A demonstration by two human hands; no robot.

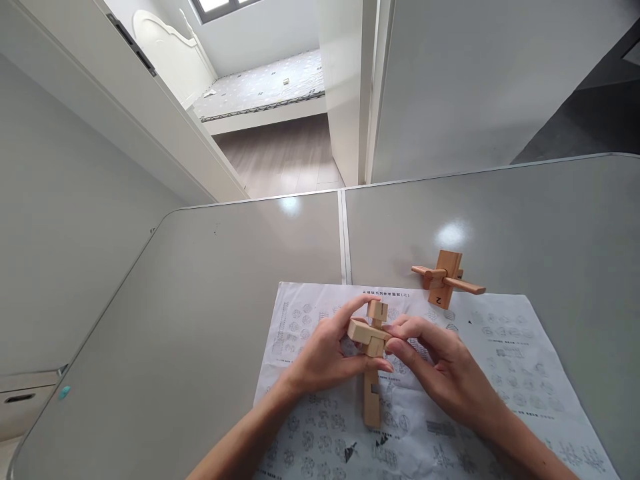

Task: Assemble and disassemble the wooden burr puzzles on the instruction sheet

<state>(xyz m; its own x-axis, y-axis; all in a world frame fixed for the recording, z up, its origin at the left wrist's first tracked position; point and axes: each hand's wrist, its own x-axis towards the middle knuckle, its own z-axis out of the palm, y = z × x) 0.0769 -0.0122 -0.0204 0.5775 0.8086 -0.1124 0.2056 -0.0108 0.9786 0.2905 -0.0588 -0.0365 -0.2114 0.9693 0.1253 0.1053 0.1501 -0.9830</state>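
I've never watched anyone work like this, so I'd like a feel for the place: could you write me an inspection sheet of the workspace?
Surface: grey table with a metal strip across it; a creased printed sheet lies on top.
Job's things: light wooden blocks in hand; a notched wooden stick below them, whether joined is unclear; a darker wooden cross at the sheet's far edge.
Clutter: small teal item at the table's left edge.
Left hand: holds the blocks between thumb and fingers.
Right hand: thumb and fingertips on the blocks' right side.
Cables: nothing seen.
Surroundings: beyond the table, an open doorway shows a bed and part of a window.
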